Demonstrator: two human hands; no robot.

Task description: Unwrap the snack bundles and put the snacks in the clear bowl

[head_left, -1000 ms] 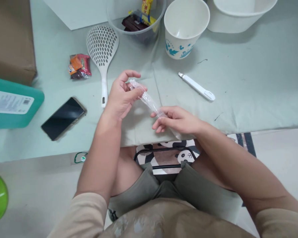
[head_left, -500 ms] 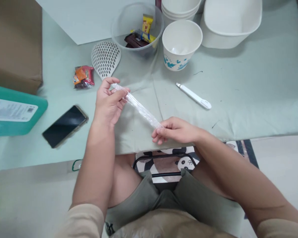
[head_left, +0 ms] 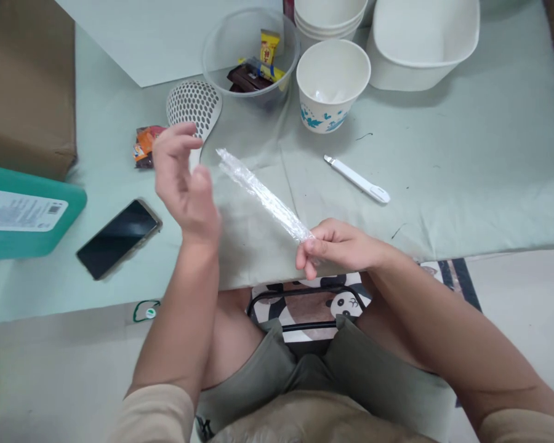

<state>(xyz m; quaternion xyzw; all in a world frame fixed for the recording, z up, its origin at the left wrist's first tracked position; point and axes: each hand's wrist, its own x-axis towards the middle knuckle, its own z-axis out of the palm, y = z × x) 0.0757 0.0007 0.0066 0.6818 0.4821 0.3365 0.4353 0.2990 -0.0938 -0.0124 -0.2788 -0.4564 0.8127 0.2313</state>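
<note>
R hand (head_left: pixel 340 243) pinching 1 end of plastic wrap (head_left: pixel 268 200), L hand (head_left: pixel 183 181) loosely spread nr it. Clear bowl (head_left: pixel 215 64) w/ wrapped snacks (head_left: pixel 248 80), paper cup (head_left: pixel 321 115) w/ smth see-thru (head_left: pixel 329 96).

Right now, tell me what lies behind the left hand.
Behind the left hand, the skimmer shows its perforated head and a sliver of handle; the handle's lower end is covered. The wrapped snacks show partly; the hand hides their lower right.
</note>
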